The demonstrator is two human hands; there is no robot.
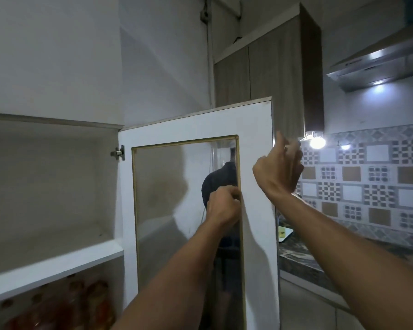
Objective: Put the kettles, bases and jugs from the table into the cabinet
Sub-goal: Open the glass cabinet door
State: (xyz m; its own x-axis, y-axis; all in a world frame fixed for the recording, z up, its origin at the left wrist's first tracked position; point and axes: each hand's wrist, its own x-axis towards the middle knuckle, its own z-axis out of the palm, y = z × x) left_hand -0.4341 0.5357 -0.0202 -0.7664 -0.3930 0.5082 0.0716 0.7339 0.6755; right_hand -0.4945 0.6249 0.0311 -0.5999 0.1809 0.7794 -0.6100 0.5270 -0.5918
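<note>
The white cabinet (50,191) stands with its door (255,210) swung out towards me; the door has a glass pane with gold trim. My left hand (223,206) is curled into a fist against the trim on the pane's right side, holding nothing that I can see. My right hand (279,165) is raised at the door's outer edge, fingers apart and thumb beside the edge. No kettle, base or jug is in view. The pane reflects a dark figure.
Several orange-brown bottles (57,306) stand on the cabinet's lower shelf. Right of the door runs a dark stone counter (301,256) under a patterned tile wall, with a pale tray (284,232) on it. A wooden wall cabinet (272,67) and a range hood (379,65) hang above.
</note>
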